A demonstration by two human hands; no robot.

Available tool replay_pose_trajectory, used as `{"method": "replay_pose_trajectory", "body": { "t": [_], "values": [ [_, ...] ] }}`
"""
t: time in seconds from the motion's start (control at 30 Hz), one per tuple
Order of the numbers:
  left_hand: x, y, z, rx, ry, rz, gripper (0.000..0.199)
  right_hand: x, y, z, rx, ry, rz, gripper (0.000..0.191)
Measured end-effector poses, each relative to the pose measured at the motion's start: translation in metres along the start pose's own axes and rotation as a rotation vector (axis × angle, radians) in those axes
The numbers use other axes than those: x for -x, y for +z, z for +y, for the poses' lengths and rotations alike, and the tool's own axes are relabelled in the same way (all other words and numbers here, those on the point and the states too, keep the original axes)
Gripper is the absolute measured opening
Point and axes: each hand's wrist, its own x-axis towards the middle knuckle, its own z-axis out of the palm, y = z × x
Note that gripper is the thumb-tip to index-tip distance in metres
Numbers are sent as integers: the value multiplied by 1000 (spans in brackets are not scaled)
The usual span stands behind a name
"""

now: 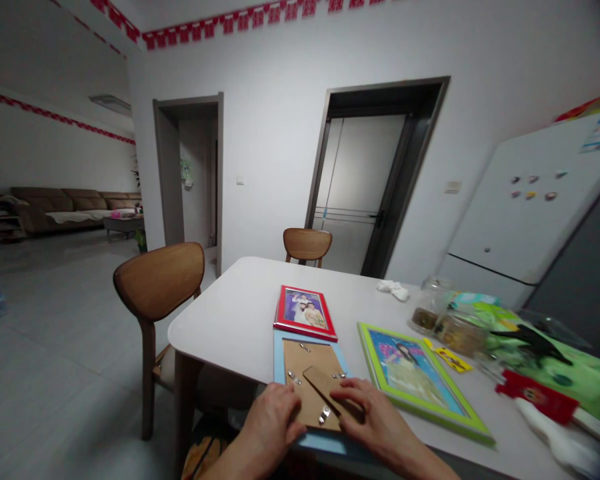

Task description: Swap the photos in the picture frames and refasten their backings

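A light-blue picture frame (279, 353) lies face down at the table's near edge, its brown backing board (307, 353) and several small metal clips showing. A narrow brown stand (320, 383) lies slantwise across the board. My left hand (273, 417) rests over the frame's left side with bent fingers, the thumb near the board. At the right side, my right hand (373, 417) has its fingers and thumb closed around the lower end of the stand. Touching the blue frame's far end is a red picture frame (305, 312), face up. A green picture frame (420, 380) lies right of my right hand.
Glass jars (460, 331), a yellow packet (453, 359), a red packet (537, 395) and green plastic bags (580, 380) crowd the table's right side. White crumpled tissue (393, 289) lies farther back. Wooden chairs (163, 280) stand left and behind; a fridge (540, 193) stands right.
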Motion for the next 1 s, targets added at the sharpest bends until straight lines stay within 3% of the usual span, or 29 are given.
{"method": "replay_pose_trajectory", "body": {
  "t": [0.13, 0.3, 0.43, 0.63, 1.0],
  "values": [
    [3, 2, -3, -35, 11, -33, 11, -3, 16, 2, 30, -19, 13, 34],
    [12, 5, -11, -53, 35, -106, 43, -2, 30, -3, 147, -40, 52, 32],
    [11, 9, -18, -61, 38, -111, 31, 5, 29, -13, 191, -89, 42, 30],
    [5, 1, -22, -48, 8, -151, 33, 9, 32, -28, 199, -228, -64, 35],
    [3, 2, -22, -52, 18, -132, 32, 8, 31, -23, 147, -275, -50, 37]
  ]
}}
